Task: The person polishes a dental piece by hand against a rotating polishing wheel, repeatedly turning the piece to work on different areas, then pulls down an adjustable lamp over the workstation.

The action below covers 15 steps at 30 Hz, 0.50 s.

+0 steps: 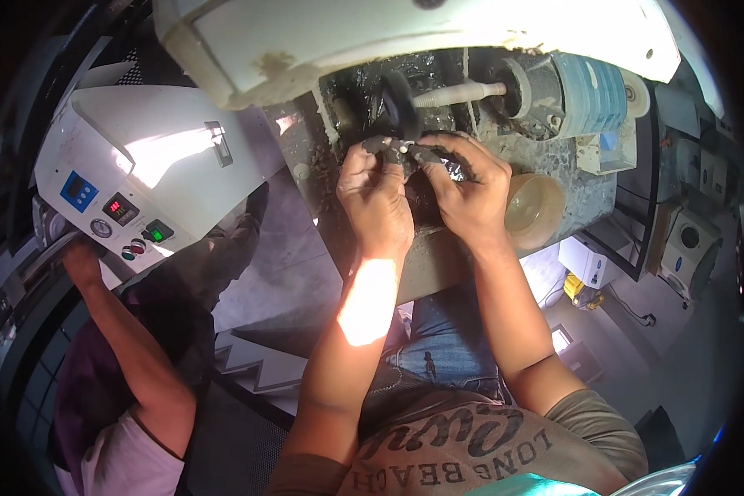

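Note:
My left hand [376,194] and my right hand [467,186] meet over a grimy work trough [347,116], both with fingers curled and pinched around a small whitish piece [404,150]. Dark wet residue coats my fingertips. Just above my fingers is a black round wheel [401,103] on a pale spindle [455,93], which runs to a motor housing with translucent blue plastic [591,95] on the right. Whether the piece touches the wheel I cannot tell. A yellowish bowl [535,215] of liquid stands beside my right wrist.
A white hood [413,45] overhangs the trough. On the left stands a white machine [99,165] with a control panel, and a co-worker's arm [128,339] reaches to its side. A small open box [603,153] and other white machines [682,248] are at the right.

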Tool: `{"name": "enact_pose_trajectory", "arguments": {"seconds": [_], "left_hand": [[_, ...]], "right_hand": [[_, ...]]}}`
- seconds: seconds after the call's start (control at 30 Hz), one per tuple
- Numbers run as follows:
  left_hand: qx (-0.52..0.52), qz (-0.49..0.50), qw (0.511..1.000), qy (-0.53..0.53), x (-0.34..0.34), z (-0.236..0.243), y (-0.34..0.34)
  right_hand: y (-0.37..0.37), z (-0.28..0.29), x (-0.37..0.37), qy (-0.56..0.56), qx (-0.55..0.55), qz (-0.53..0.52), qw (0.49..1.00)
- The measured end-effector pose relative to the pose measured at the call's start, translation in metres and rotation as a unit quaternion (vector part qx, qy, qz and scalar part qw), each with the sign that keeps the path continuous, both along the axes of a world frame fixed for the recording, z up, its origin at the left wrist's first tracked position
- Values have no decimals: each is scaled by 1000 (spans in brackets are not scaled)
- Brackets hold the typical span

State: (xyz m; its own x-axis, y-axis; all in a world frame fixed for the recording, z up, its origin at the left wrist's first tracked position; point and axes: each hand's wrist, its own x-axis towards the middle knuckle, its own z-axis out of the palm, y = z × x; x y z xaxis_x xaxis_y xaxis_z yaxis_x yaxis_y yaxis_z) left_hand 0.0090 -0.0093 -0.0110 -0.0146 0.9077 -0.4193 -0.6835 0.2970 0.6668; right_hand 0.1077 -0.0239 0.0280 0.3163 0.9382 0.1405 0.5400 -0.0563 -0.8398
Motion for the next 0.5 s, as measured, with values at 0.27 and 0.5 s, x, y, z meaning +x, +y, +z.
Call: {"name": "enact_pose_trajectory", "arguments": {"seconds": [0.27,0.5], "left_hand": [[-4,-5,999,-45,-6,-10,-4],[-27,-19,995,-97,-6,-8,-5]], "right_hand": [[1,-3,-2,-16,-4,2,1000],[0,1,-1,5,-35,-34,999]]}}
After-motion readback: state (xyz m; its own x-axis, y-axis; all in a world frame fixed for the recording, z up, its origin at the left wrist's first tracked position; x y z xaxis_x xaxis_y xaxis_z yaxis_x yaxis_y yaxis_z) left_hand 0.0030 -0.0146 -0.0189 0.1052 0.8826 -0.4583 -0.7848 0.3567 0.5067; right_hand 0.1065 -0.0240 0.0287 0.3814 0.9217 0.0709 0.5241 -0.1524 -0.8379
